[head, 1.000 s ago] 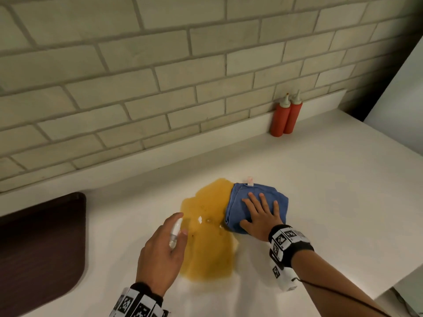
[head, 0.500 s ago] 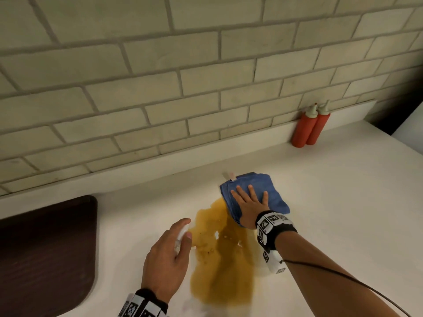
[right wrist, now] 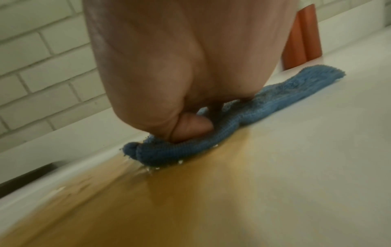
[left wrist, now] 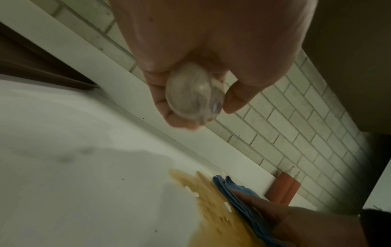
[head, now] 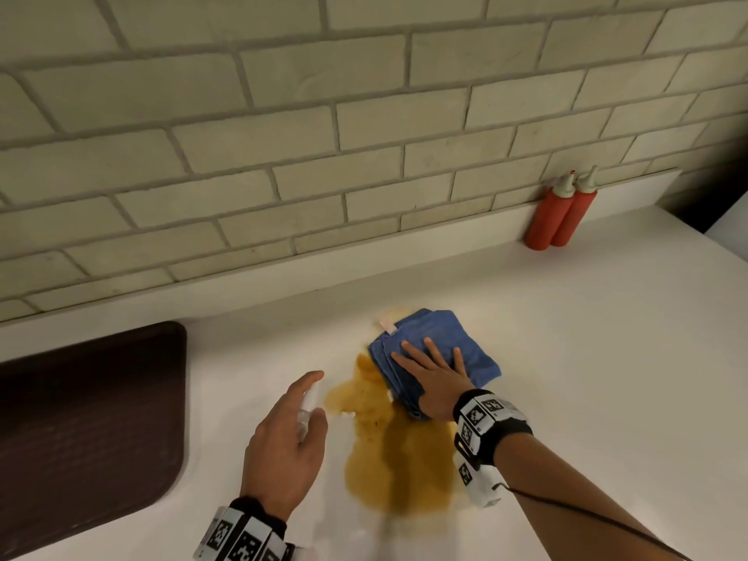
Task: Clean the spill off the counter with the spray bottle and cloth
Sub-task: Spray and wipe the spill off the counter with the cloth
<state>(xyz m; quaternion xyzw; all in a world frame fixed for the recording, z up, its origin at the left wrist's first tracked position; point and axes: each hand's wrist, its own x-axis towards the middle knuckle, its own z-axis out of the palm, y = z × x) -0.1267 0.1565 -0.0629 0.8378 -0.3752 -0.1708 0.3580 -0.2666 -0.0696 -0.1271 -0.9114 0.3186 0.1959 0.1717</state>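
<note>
An amber spill (head: 398,451) spreads across the white counter (head: 587,358). A folded blue cloth (head: 465,350) lies at the spill's far right edge, and my right hand (head: 433,370) presses flat on it with straight, spread fingers. In the right wrist view the cloth (right wrist: 264,103) is squashed under the palm, its near edge wet in the spill (right wrist: 190,192). My left hand (head: 291,435) hovers left of the spill and grips a small clear spray bottle (head: 306,410). The left wrist view shows the bottle's round base (left wrist: 194,93) held between curled fingers and thumb.
Two red squeeze bottles (head: 560,214) stand against the brick backsplash at the far right. A dark brown mat (head: 89,427) lies on the counter at the left. The counter's right end drops off near a dark gap (head: 712,204).
My right hand has pushed the blue cloth away toward the wall, off the spill's upper part. The left hand keeps hold of the spray bottle beside the spill.
</note>
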